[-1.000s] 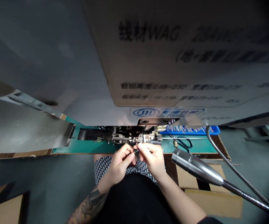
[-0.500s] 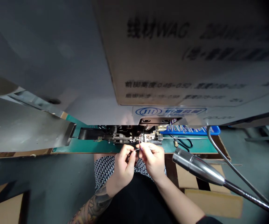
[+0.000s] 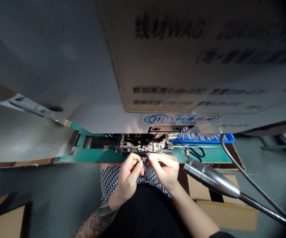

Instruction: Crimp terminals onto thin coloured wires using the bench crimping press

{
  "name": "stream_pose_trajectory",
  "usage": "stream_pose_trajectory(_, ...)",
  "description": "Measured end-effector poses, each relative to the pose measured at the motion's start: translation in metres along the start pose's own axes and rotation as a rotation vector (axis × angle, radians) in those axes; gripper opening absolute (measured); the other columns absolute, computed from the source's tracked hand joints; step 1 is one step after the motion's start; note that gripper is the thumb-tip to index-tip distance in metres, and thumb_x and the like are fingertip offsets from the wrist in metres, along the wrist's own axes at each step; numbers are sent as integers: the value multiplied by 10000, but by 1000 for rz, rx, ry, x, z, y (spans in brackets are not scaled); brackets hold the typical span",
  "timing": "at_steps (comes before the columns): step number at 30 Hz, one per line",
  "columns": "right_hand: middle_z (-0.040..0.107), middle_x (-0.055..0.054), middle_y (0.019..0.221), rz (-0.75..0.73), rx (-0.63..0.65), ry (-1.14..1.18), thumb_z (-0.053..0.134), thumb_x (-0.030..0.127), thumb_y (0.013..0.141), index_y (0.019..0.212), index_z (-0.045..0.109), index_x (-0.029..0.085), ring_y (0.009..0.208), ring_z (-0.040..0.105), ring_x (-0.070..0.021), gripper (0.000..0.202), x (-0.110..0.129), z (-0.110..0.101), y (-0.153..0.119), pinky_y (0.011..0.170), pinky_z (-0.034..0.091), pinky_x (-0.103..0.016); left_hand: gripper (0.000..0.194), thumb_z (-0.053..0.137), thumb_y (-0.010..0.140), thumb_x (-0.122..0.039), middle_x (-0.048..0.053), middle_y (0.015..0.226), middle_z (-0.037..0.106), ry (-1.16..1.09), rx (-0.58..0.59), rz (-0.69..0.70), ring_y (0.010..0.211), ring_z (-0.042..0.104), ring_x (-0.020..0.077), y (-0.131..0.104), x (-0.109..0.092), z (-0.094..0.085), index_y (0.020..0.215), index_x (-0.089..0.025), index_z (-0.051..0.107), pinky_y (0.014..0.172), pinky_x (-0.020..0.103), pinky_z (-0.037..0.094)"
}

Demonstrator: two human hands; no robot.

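My right hand [image 3: 164, 168] pinches a thin purple-pink wire [image 3: 149, 155] between thumb and fingertips. The wire's upper end points at the small metal crimping mechanism [image 3: 154, 146] just beyond my fingers. My left hand [image 3: 130, 172] is closed beside it, thumb pressed on the fingers, holding thin dark and pale wires [image 3: 144, 159] that show in the gap between the hands. Where these wires run below my fingers is hidden. Both hands are over my lap at the front edge of the green bench top [image 3: 80, 158].
A large grey machine housing [image 3: 88, 82] with a printed label overhangs the bench. A blue tray [image 3: 228, 138] of many wires sits at the back right. A metal lamp [image 3: 207, 177] on a flexible neck juts in at right. A sheet-metal piece [image 3: 28, 135] stands at left.
My hands have moved slightly apart, left hand to the left and right hand to the right. The purple-pink wire now stands out more clearly at my right fingertips.
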State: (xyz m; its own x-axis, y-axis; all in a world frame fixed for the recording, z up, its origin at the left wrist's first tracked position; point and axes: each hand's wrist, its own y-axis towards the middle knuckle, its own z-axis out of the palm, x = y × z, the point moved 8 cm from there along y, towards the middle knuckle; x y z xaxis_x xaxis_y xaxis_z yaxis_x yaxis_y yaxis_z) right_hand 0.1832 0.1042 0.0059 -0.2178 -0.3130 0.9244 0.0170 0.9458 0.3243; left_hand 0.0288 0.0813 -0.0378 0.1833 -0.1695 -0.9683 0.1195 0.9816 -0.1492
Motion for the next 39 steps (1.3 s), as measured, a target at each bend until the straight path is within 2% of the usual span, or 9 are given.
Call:
stream_pose_trajectory(5,715,9,574,310,-130,255,779,347,967,811,827,205,407,575,-127,215,-12,7,-2,406,486,-233,189,571,1110,-340,-11,752,631,196,-113,151,665,623,142,-5,3,-4,972,-210,567,650,258,489)
stream_pose_trajectory(12,640,20,523,615,-147,390,840,453,906,698,776,169,407,499,-78,358,-15,17,-3,397,441,-177,121,570,1095,-235,-18,735,683,429,-209,305,635,688,133,-6,-7,-5,984,-208,608,622,221,529)
stream_pose_trajectory(21,645,12,532,571,-137,359,830,440,919,662,771,169,422,478,-75,379,-13,16,0,426,423,-187,100,579,1057,-181,-4,746,724,559,-245,384,648,719,152,-7,-21,-7,973,-217,622,661,238,545)
stream_pose_trajectory(24,651,4,522,561,-63,373,836,438,919,668,792,165,416,467,-80,373,-13,19,2,425,408,-201,127,600,1042,-211,31,813,757,585,-229,391,710,734,177,-5,-25,-11,922,-218,639,705,267,554)
stream_pose_trajectory(28,663,4,532,588,24,419,823,473,935,762,839,173,412,486,-94,347,-15,23,0,422,432,-215,142,622,1059,-296,15,761,732,397,-84,232,681,701,174,2,-17,-12,956,-209,667,679,266,532)
stream_pose_trajectory(31,706,-10,583,537,-10,382,797,483,963,787,843,192,438,538,-109,343,-17,17,-3,436,464,-222,197,605,1081,-344,-37,637,617,178,-1,59,594,600,143,3,-8,-10,942,-206,618,621,245,478)
stream_pose_trajectory(33,718,-19,595,474,-30,345,798,473,962,741,822,199,446,553,-119,353,-17,15,-5,432,467,-229,216,606,1082,-352,-50,616,566,131,1,30,575,548,131,3,-7,-9,925,-204,604,600,238,448)
stream_pose_trajectory(36,699,-20,570,424,-65,313,794,473,963,664,774,196,434,541,-119,408,-18,14,-5,419,450,-232,209,595,1089,-332,-42,643,576,208,-45,98,581,546,128,3,-12,-9,931,-198,620,598,239,443)
stream_pose_trajectory(39,683,-18,556,493,-107,311,804,492,953,661,764,191,427,533,-121,422,-21,14,-4,416,448,-234,193,587,1089,-298,-37,653,603,320,-97,198,574,576,126,3,-19,-7,929,-197,627,599,235,458)
